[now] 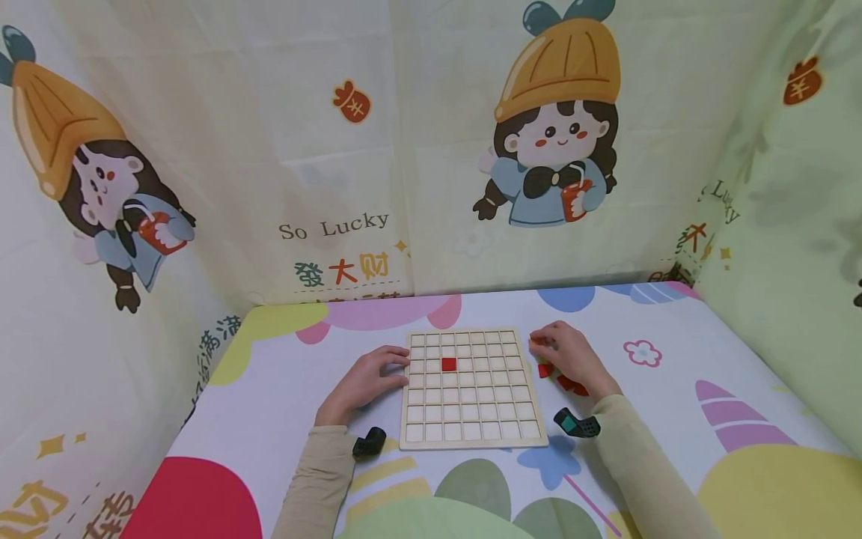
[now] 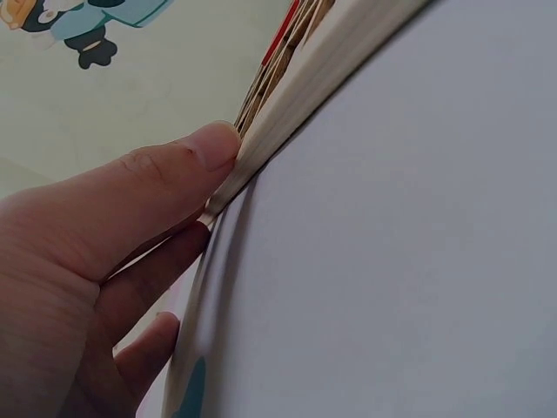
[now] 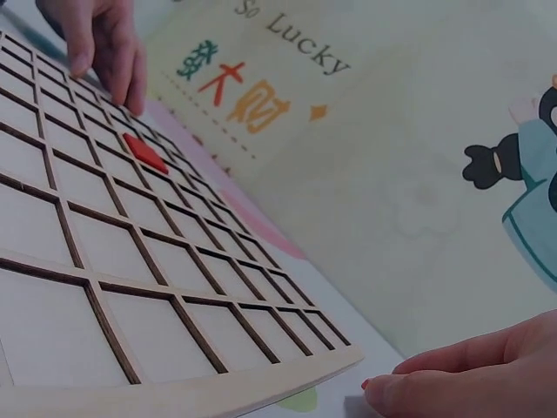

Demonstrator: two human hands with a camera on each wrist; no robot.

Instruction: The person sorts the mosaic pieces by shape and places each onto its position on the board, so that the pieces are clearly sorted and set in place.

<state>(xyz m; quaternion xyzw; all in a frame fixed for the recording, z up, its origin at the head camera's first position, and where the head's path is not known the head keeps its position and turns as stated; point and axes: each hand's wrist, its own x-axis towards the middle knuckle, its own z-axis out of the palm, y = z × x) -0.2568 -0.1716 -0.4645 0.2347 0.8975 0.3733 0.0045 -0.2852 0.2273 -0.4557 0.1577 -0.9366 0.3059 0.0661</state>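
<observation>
A light wooden board (image 1: pixel 471 394) with a raised square grid lies on the table; one red square tile (image 1: pixel 449 364) sits in a cell toward its upper left. My left hand (image 1: pixel 369 379) rests against the board's left edge, and in the left wrist view its thumb (image 2: pixel 213 146) and fingers touch the rim. Off the board's upper right corner, my right hand (image 1: pixel 569 355) pinches a red tile (image 3: pixel 366 384), of which only a sliver shows at the fingertips. Several loose red tiles (image 1: pixel 545 370) lie under and beside that hand, partly hidden by it.
A patterned cloth (image 1: pixel 269 419) covers the table. Printed fabric walls (image 1: pixel 431 150) stand behind it and at both sides. Black wrist cameras (image 1: pixel 369 442) are strapped near both cuffs.
</observation>
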